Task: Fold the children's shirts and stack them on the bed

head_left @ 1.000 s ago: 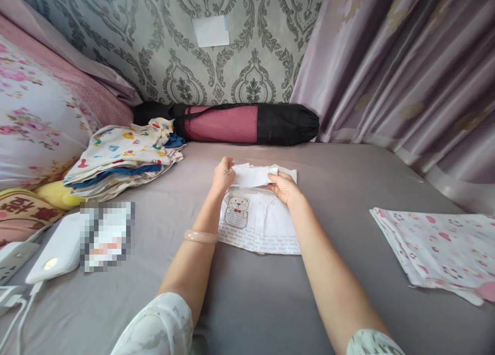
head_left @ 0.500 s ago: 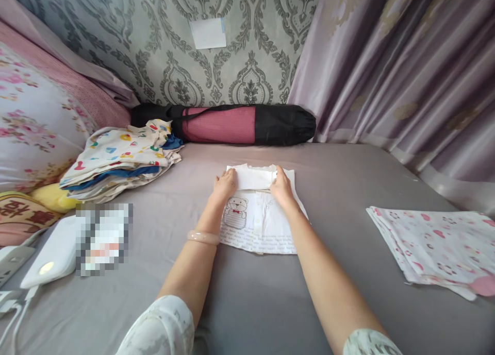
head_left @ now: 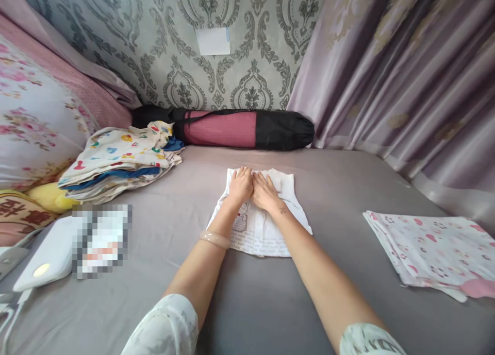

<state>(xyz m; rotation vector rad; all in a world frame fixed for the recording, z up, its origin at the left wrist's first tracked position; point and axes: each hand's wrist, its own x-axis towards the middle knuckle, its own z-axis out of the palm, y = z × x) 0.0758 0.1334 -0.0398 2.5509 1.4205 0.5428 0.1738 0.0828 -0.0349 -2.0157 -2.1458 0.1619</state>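
A small white garment (head_left: 270, 231) with a printed bear lies on the grey bed sheet (head_left: 255, 298), its top part folded down. My left hand (head_left: 240, 185) and my right hand (head_left: 263, 191) lie flat side by side on the folded part, fingers stretched out and pressing on the cloth. My left wrist carries a pale bangle (head_left: 215, 239). The bear print is mostly hidden under my hands.
A stack of folded colourful clothes (head_left: 119, 162) lies at the left. A pink-patterned cloth (head_left: 433, 252) lies at the right. A rolled mat in a black-and-pink bag (head_left: 240, 130) rests against the wall. Pillows, a white device (head_left: 42, 254) and cables sit far left; curtains hang at the right.
My hands let go of the garment's folded top edge and came together at its middle, now lying flat on it. The fold has been laid down.
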